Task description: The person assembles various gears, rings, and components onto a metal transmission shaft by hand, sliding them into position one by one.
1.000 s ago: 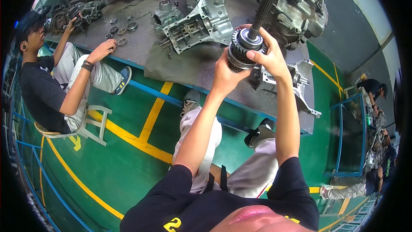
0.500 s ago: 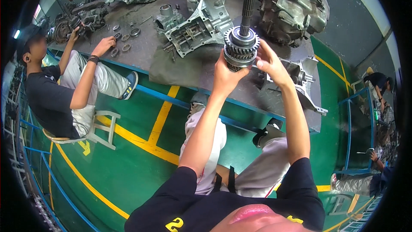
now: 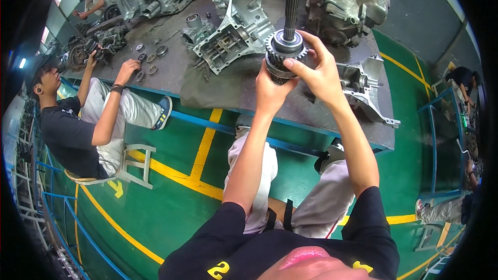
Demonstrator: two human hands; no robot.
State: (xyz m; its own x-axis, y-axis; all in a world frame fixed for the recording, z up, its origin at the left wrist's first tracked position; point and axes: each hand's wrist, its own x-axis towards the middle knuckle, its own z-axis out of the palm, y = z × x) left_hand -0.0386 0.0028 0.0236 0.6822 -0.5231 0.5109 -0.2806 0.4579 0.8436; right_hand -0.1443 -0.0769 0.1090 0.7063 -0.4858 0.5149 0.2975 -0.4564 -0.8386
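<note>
Both of my hands are raised over the near edge of the workbench, around a splined gear shaft. The long ribbed shaft points up and away from me, with a bearing and toothed gears stacked at its lower end. My left hand wraps the lower gears from the left and below. From the right, my right hand curls around the upper gear, its thumb lying across the front and its fingers reaching behind. The shaft's bottom end is partly hidden by my hands.
An opened gearbox housing lies beyond my left hand, and another casing sits to the right. A large gearbox stands behind. At left, a seated co-worker reaches toward several metal rings on the bench.
My right hand has shifted up and around the upper gear, its thumb now across the front. The gear shaft sits slightly left in view; the whole view has shifted a little.
</note>
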